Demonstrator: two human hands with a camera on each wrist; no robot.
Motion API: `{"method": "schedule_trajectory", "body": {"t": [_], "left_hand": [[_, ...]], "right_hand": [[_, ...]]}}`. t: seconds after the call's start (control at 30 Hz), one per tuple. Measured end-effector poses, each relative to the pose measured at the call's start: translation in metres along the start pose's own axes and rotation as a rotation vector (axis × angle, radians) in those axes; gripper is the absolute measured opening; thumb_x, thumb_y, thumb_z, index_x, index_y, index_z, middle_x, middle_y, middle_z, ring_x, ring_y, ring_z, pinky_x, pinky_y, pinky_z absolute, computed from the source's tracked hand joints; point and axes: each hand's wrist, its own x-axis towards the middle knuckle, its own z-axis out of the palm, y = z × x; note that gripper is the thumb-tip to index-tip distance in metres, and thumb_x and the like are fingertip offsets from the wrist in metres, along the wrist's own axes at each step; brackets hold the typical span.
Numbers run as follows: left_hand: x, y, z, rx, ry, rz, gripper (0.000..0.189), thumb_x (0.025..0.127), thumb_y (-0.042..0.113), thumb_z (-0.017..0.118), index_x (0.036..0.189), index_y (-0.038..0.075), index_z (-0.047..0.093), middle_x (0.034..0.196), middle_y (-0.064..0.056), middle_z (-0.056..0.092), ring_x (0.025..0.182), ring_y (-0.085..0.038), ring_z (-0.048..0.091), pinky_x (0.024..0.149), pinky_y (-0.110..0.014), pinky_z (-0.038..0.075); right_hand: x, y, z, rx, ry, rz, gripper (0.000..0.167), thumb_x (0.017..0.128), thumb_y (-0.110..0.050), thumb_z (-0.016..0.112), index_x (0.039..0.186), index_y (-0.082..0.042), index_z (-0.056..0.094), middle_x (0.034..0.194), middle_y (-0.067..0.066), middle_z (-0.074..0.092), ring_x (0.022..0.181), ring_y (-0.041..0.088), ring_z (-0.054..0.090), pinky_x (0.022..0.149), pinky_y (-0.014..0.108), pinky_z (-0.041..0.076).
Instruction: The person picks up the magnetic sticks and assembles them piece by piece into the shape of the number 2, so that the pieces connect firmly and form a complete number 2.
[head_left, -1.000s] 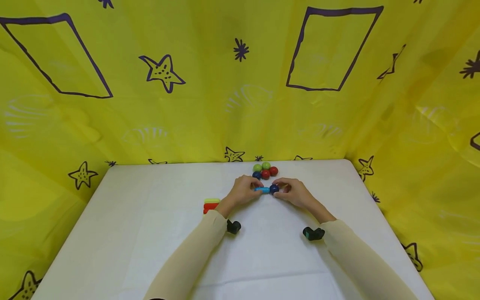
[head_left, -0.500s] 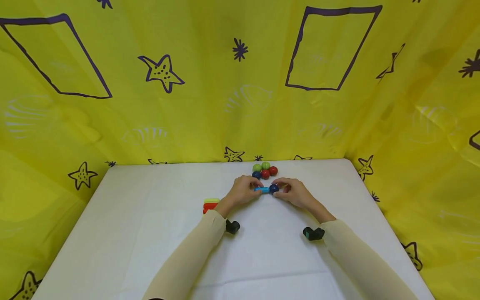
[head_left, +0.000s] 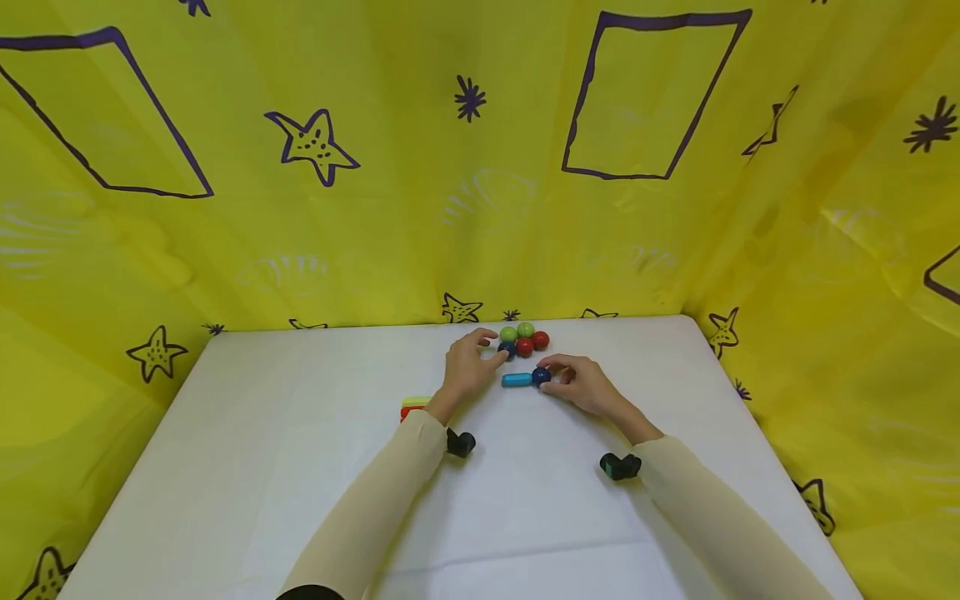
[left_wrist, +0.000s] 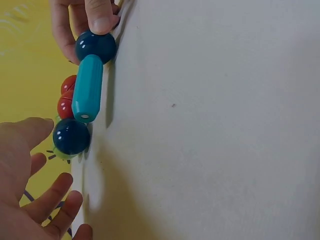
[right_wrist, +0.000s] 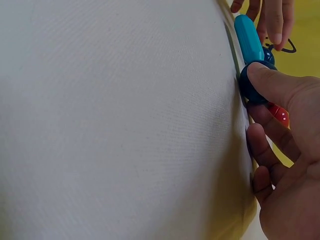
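Between thumb and fingers, my right hand (head_left: 588, 386) pinches a dark blue ball (head_left: 541, 377). A light blue rod (left_wrist: 88, 90) is joined to that ball and points left, its far end free. My left hand (head_left: 467, 367) is off the rod, fingers spread and lightly bent, beside a second dark blue ball (left_wrist: 71, 136). In the left wrist view, its thumb tip comes close to this ball. That ball sits at the front of a small cluster with two red balls (head_left: 541, 340) and two green balls (head_left: 526, 330).
Yellow and red rods (head_left: 415, 404) lie side by side left of centre, partly hidden by my left forearm. A white cloth covers the table (head_left: 300, 467). A yellow patterned curtain (head_left: 405, 250) hangs behind and at both sides.
My left hand has let go of the light blue rod and moved up and left to the ball cluster. My right hand keeps its grip on the dark blue ball.
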Motion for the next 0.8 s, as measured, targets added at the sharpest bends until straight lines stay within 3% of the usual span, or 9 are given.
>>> {"method": "schedule_trajectory", "body": {"t": [0.5,0.8], "left_hand": [[0.012,0.000,0.011,0.103,0.017,-0.014,0.034,0.091,0.036,0.080,0.112,0.012,0.069,0.106,-0.008,0.074,0.104,-0.030,0.062,0.103,-0.052,0.037],[0.015,0.000,0.014,0.099,0.007,0.000,0.032,0.090,0.033,0.080,0.111,0.010,0.070,0.106,-0.008,0.075,0.106,-0.028,0.063,0.104,-0.052,0.038]], "right_hand": [[0.002,-0.001,0.002,0.009,0.013,-0.025,0.035,0.091,-0.020,0.080,0.125,-0.013,0.072,0.109,0.006,0.072,0.084,0.020,0.057,0.075,0.031,0.048],[0.000,0.001,-0.001,0.007,0.014,-0.029,0.034,0.091,-0.020,0.080,0.124,-0.013,0.072,0.109,0.005,0.073,0.083,0.020,0.057,0.074,0.031,0.047]]}}
